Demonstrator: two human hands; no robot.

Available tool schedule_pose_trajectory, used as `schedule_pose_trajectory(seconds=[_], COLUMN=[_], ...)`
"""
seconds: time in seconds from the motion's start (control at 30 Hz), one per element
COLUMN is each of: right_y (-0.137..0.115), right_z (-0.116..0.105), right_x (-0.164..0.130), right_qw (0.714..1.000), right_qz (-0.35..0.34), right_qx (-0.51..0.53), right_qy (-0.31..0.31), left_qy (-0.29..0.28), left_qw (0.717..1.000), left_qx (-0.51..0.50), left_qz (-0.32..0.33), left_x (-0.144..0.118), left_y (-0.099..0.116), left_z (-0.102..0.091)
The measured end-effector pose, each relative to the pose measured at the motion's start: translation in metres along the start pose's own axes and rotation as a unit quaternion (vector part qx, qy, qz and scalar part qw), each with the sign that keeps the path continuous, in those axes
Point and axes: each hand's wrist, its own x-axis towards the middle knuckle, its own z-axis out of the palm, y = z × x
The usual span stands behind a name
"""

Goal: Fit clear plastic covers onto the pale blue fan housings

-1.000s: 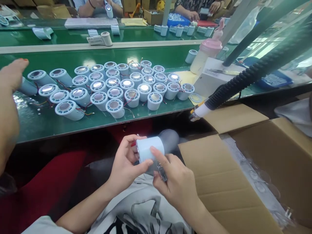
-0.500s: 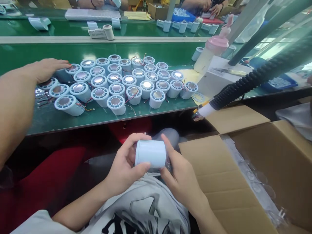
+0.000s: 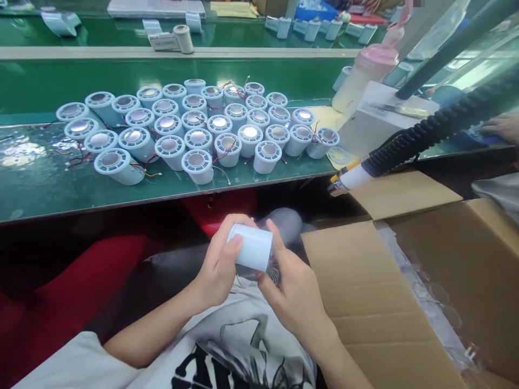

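Over my lap I hold a light blue cylindrical housing (image 3: 253, 247) on its side with both hands. My left hand (image 3: 217, 265) is wrapped round its left end, the thumb lying across the top. My right hand (image 3: 290, 281) closes on the right end, finger above and thumb below. Between the right palm and that end shows a clear, ribbed-looking piece (image 3: 274, 269), partly hidden by the fingers. Beyond my hands, on the green bench (image 3: 48, 189), stand many similar light blue housings (image 3: 198, 165) with round silvery centres and thin red and dark wires.
To the right, an open cardboard box (image 3: 348, 292) holds clear plastic parts (image 3: 438, 294). A black corrugated hose (image 3: 399, 143) ends above its flap. Behind are a white box (image 3: 365, 119) and a pink-topped bottle (image 3: 375, 65). More blue parts (image 3: 310, 29) lie across the bench.
The held housing has tilted, its right end lower, and my left thumb has moved up onto it. Another person's arm at the left has left the view, uncovering more housings.
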Motion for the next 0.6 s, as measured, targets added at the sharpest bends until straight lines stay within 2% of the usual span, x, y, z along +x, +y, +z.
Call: schedule_pose_trajectory(seconds=[0.13,0.3,0.43,0.6], right_y=[-0.0004,-0.0019,-0.0002,0.0026], right_z=[-0.0014,-0.0009,-0.0017,-0.0002], right_x=[0.0012,0.0008,-0.0006,-0.0031], right_qw=[1.0,1.0,1.0,0.999], right_qz=[0.014,0.016,0.018,0.021], right_qx=[-0.002,0.008,0.007,-0.007], right_qy=[-0.012,-0.017,-0.018,-0.026], left_qy=[-0.032,-0.01,-0.009,-0.034], left_qw=[0.999,0.998,0.999,0.997], left_qx=[0.027,0.053,0.004,0.016], left_qz=[-0.018,0.019,-0.031,-0.062], left_x=[0.0008,0.0005,0.0,0.0035], left_y=[0.0004,-0.0014,0.0002,0.0025], left_z=[-0.0021,-0.0014,-0.0012,-0.0051])
